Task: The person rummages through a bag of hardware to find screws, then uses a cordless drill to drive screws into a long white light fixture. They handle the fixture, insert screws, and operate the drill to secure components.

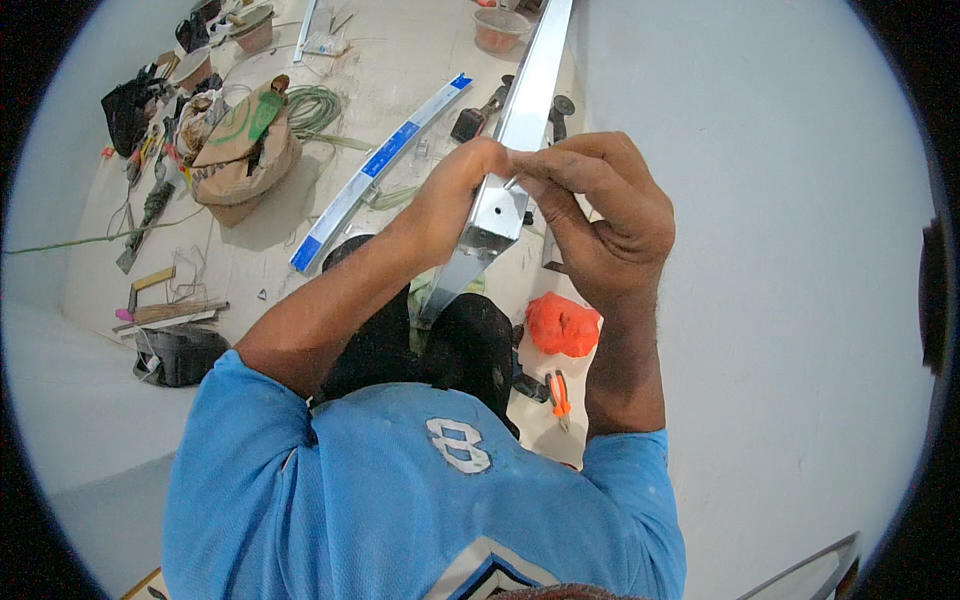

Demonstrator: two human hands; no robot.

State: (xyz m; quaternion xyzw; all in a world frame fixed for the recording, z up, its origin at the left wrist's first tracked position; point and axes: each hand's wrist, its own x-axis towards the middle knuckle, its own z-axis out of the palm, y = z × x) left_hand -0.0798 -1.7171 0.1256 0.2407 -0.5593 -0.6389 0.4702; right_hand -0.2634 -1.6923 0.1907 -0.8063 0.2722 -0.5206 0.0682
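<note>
A long, shiny metal channel [535, 80] runs from the top of the view down toward my lap, its near end boxed by a metal bracket [498, 210] with a round hole. My left hand [460, 190] is closed around the channel's left side just behind this end. The fingers of my right hand [612, 205] are pinched together over the bracket's upper right corner. A small thin metal piece, apparently a screw [511, 183], pokes out at their tips against the bracket; most of it is hidden.
A channel with blue film [375, 165] lies on the floor to the left. Beyond are a tan bag [245, 165], coiled hose [312, 110] and buckets [253, 30]. Orange-handled pliers [559, 395] and a red bag [562, 325] lie near my right forearm. A pale wall [780, 250] rises on the right.
</note>
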